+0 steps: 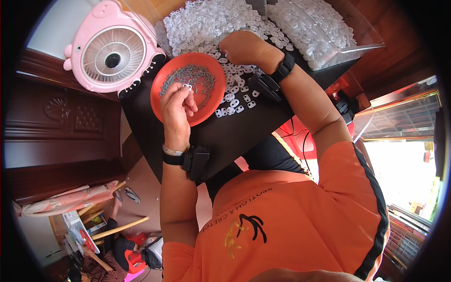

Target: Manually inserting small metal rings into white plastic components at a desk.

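My left hand (177,104) is over a shallow orange-red plate (212,103). Thumb and forefinger pinch a small white plastic piece (188,86). Many thin grey screw-like metal pieces (183,74) lie heaped in the plate. My right hand (244,47) is at the near edge of a big heap of white plastic pieces (211,23), back of the hand upward. Its fingers are curled in, and whatever they may hold is hidden. Loose white pieces with holes (232,99) lie scattered between the plate and my right forearm.
A pink fan (112,54) stands left of the plate. Another heap of white pieces fills a clear bin (338,49) at the far right. All this rests on a black tabletop (225,136). Another person (105,263) sits at the lower left.
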Available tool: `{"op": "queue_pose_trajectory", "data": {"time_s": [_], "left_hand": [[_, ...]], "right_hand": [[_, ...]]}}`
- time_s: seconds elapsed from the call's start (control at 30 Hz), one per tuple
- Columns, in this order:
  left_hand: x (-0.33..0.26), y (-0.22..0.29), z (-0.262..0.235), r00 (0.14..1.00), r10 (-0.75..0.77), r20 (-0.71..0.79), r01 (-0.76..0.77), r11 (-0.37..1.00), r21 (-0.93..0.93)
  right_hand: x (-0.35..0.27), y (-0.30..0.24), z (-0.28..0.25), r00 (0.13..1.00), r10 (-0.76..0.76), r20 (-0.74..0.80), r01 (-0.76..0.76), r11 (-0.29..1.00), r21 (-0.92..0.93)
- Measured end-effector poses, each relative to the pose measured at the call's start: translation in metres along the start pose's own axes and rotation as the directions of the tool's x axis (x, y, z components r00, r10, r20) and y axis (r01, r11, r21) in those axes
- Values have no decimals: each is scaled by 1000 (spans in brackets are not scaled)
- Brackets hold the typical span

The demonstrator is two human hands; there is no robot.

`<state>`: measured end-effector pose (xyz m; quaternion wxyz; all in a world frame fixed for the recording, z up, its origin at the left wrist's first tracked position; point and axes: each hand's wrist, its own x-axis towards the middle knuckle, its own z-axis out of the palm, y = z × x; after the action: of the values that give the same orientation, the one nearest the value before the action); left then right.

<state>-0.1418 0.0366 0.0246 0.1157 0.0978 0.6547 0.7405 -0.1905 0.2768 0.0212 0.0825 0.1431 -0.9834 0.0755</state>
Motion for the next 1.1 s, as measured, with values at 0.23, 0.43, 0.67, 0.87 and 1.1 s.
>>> {"op": "queue_pose_trajectory", "data": {"time_s": [0.23,0.43,0.67,0.87,1.1], "left_hand": [[-1,1,-1,1000,-12,6,12,1000,-14],[0,-5,4,997,-62,51,69,985,-161],[6,-8,-11,996,-81,-29,71,964,-256],[3,-10,-9,995,-93,-30,85,972,-218],[3,-8,-5,993,-115,-34,105,973,-207]], "right_hand": [[1,-12,-10,996,-6,-92,37,941,336],[-2,-35,-12,989,-140,-53,141,743,655],[4,5,-9,958,14,-285,77,949,307],[2,14,-7,994,24,-103,4,965,264],[9,1,13,995,-20,-98,39,981,193]]}}
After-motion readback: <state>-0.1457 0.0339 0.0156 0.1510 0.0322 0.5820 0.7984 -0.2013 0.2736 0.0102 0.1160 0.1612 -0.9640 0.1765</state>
